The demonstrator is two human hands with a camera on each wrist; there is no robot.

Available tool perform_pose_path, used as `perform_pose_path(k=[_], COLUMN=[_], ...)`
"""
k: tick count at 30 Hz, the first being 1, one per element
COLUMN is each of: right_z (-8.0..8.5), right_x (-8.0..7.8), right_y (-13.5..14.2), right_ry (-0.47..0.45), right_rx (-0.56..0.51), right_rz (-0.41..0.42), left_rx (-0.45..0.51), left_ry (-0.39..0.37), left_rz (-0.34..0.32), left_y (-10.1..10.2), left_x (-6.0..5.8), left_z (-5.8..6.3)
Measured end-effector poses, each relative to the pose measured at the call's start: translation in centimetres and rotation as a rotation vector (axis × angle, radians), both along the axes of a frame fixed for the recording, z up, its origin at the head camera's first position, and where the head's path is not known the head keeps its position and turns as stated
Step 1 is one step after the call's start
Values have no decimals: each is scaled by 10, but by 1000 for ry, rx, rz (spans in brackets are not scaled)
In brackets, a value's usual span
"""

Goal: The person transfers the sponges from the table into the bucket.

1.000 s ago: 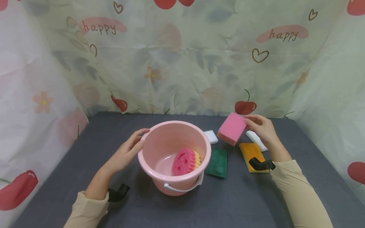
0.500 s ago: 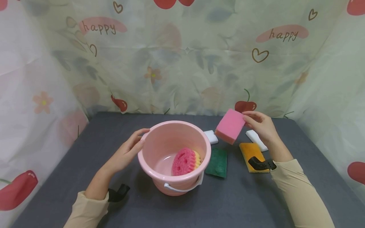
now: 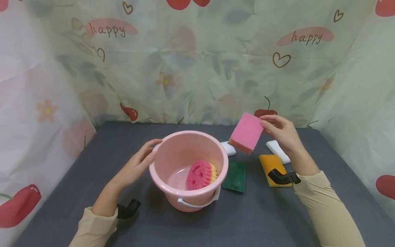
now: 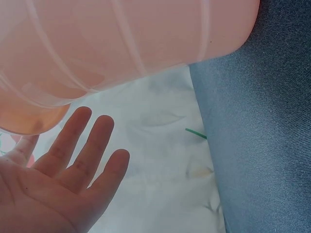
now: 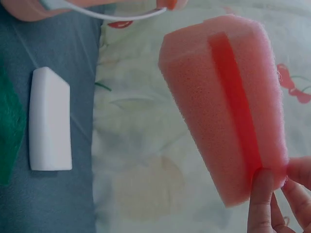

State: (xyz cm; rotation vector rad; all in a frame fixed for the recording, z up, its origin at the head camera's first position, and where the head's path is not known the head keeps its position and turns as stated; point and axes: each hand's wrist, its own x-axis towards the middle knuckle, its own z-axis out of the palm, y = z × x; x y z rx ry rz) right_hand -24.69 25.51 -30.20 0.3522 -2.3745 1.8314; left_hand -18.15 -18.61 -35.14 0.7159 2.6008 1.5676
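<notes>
In the head view my right hand [image 3: 285, 135] pinches a pink block sponge [image 3: 247, 132] by its edge, up above the table. The right wrist view shows the underside of this sponge [image 5: 223, 107] with a bright red stripe, thumb and fingertips at one end. My left hand [image 3: 139, 161] touches the rim of the pink bucket [image 3: 189, 193] on its left side. In the left wrist view its fingers [image 4: 99, 133] are fairly straight beside the bucket wall. Inside the bucket lies a pink and yellow smiley sponge [image 3: 200, 175].
Right of the bucket lie a green scouring pad [image 3: 235, 176], a white block [image 3: 229, 148], a yellow sponge [image 3: 270, 164] and a second white block [image 3: 277, 151]. The bucket's white handle [image 3: 197, 206] hangs in front. A printed curtain [image 3: 197, 85] stands behind the dark table [image 3: 129, 133].
My right hand has lifted the pink sponge slightly higher and moved it a little left toward the bucket. The left hand and the bucket have stayed put.
</notes>
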Motion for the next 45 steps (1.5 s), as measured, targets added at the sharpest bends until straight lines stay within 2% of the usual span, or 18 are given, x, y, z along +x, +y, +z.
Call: perform_pose_path(k=[6, 13, 23, 33, 45], right_z=[9, 20, 33, 42, 42], right_x=[4, 8, 16, 22, 26], right_y=[-4, -7, -14, -26, -48], right_ry=[36, 61, 81, 154, 148], right_rx=[-132, -127, -186, -249, -225], right_rz=[77, 77, 82, 154, 253], left_rx=[3, 4, 4, -2, 2], left_ry=[8, 8, 2, -6, -16], left_rz=[-4, -6, -4, 2, -4], left_y=[0, -1, 0, 0, 0], left_x=[0, -1, 0, 0, -1], left_z=[0, 0, 1, 0, -1])
